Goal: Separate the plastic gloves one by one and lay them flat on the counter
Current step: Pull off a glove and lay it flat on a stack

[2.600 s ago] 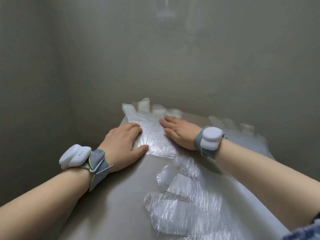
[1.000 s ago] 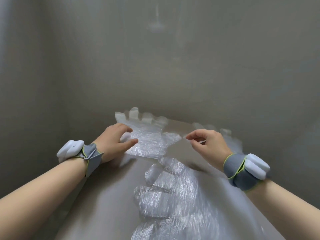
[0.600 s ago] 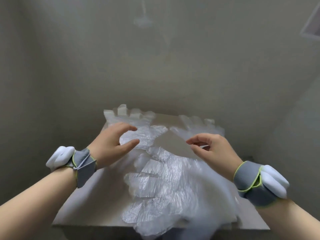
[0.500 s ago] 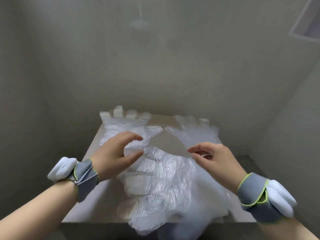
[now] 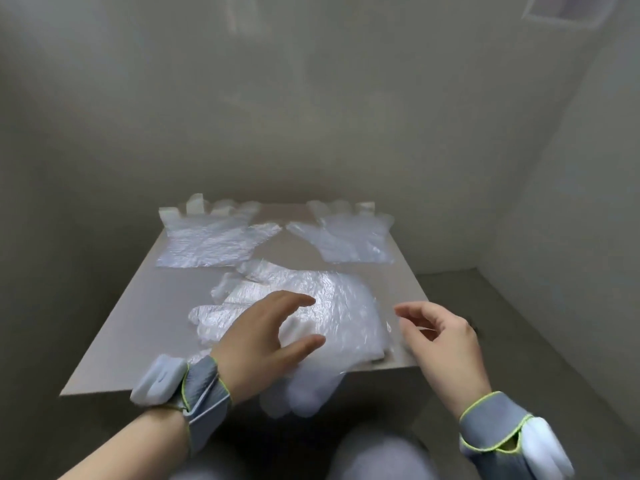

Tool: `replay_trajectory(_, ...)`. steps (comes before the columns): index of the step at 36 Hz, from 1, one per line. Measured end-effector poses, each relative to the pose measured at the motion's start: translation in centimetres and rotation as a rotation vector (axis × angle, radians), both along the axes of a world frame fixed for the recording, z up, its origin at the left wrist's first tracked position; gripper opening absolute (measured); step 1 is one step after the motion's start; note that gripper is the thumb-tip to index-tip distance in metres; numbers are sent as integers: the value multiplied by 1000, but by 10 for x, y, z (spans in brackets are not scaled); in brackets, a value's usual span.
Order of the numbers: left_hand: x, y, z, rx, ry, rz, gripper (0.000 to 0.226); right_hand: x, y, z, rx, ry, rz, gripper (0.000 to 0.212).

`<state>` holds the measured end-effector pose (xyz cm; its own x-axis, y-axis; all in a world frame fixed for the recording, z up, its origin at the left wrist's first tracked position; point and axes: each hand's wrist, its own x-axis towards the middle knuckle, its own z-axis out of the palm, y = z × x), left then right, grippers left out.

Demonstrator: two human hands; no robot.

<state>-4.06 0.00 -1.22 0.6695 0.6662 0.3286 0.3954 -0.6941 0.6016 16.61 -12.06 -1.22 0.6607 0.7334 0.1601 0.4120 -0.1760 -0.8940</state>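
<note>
Lower centre: left hand (image 5: pixel 266 337) and right hand (image 5: pixel 441 336) hover, fingers loosely parted and empty, at a crumpled clear plastic glove heap (image 5: pixel 332 303).

Two clear gloves (image 5: pixel 211 242) (image 5: pixel 349 240) flat at counter (image 5: pixel 114 341) rear; crumpled pile (image 5: pixel 311 306) near front edge

Far-left glove (image 5: pixel 211 244), far-right glove (image 5: pixel 349 242) flat on counter (image 5: pixel 131 327); left hand (image 5: pixel 263 344), right hand (image 5: pixel 443 341) hover by glove pile (image 5: pixel 339 299).

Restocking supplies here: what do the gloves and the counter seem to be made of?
The gloves look like thin clear plastic film: crinkled, glossy, see-through. The counter looks like a smooth matte grey board, perhaps laminate; the pictures leave that open.
</note>
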Motion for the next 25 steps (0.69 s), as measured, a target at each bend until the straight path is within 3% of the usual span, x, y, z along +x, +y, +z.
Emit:
replay_trajectory(7, 26, -12, -11, 43, 113, 41, 76, 4, -9, -12, -1, 31, 35, 23)
replay_trajectory(11, 31, -11, -17, 73, 149, 81, 64, 8, -15, -12, 33, 58, 35, 23)
replay_trajectory(19, 30, -13, -12, 31, 70, 72, 47, 11, -15, -15, 20, 47, 76, 22)
replay_trajectory(25, 24, -13, -2, -47, -24, 86, 45, 14, -9, -5, -55, -101, 194, 25)
